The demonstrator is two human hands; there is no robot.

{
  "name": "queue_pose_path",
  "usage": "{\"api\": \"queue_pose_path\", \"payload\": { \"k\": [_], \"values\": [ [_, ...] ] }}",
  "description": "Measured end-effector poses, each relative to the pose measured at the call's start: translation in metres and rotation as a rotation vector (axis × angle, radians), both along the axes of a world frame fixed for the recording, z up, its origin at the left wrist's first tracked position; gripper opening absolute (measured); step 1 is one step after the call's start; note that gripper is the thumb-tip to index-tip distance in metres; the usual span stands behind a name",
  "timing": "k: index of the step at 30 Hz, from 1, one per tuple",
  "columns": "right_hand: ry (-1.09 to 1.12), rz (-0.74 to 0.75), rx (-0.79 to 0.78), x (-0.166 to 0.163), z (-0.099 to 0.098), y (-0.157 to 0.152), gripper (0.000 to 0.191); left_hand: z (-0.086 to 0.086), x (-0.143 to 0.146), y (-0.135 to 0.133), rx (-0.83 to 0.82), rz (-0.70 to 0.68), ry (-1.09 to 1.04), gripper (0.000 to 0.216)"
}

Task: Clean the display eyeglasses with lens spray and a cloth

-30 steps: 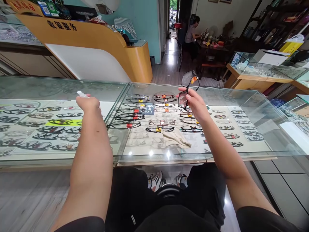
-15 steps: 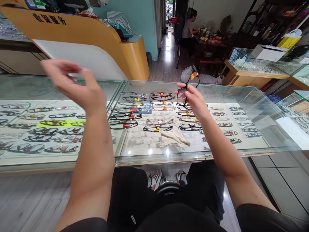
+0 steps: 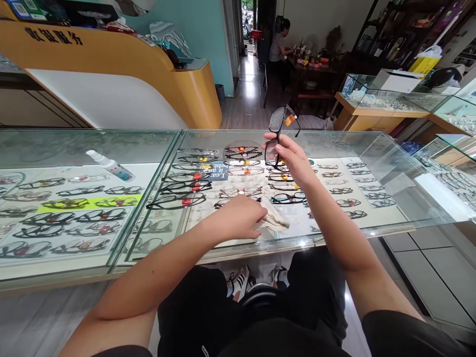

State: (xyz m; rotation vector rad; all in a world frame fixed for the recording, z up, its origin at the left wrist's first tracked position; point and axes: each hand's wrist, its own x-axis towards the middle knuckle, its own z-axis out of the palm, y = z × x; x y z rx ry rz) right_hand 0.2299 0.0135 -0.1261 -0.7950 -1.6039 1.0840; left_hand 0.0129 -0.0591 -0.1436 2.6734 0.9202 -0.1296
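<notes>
My right hand holds up a black-framed pair of glasses above the counter, fingers and thumb at the lower lens. The upper lens looks speckled with droplets, and an orange tag hangs at a temple. My left hand is low over the glass top, at the left part of a cream cloth, which it partly covers. Its thumb and forefinger are apart; the other fingers are hidden. Farther left on the counter is a white spray bottle, its nozzle pointing up and left.
The glass display counter holds rows of glasses, many with red or yellow tags. Behind it stands an orange cash desk. At the back a person sits at a cluttered table. More showcases stand at the right.
My left hand has come down and right from its raised place to the cloth. The spray bottle has come into sight at the left. My right hand still holds the glasses up.
</notes>
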Motion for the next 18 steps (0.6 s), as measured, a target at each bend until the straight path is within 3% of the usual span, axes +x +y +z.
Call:
{"api": "queue_pose_path", "payload": {
  "k": [4,8,13,18],
  "values": [
    [0.019,0.002,-0.014,0.0,0.001,-0.001,0.049,0.005,-0.003,0.003,-0.042,-0.052,-0.082,0.013],
    [0.046,-0.001,-0.016,0.001,0.0,0.0,0.049,0.021,-0.017,0.017,-0.243,0.074,-0.284,0.006],
    [0.04,-0.021,-0.016,0.002,0.0,0.002,0.052,0.026,-0.034,0.034,-0.418,0.259,-0.693,0.029],
    [0.064,-0.021,-0.008,0.003,0.002,-0.002,0.043,0.027,-0.042,0.046,-0.508,0.385,-0.975,0.044]
  ]
}}
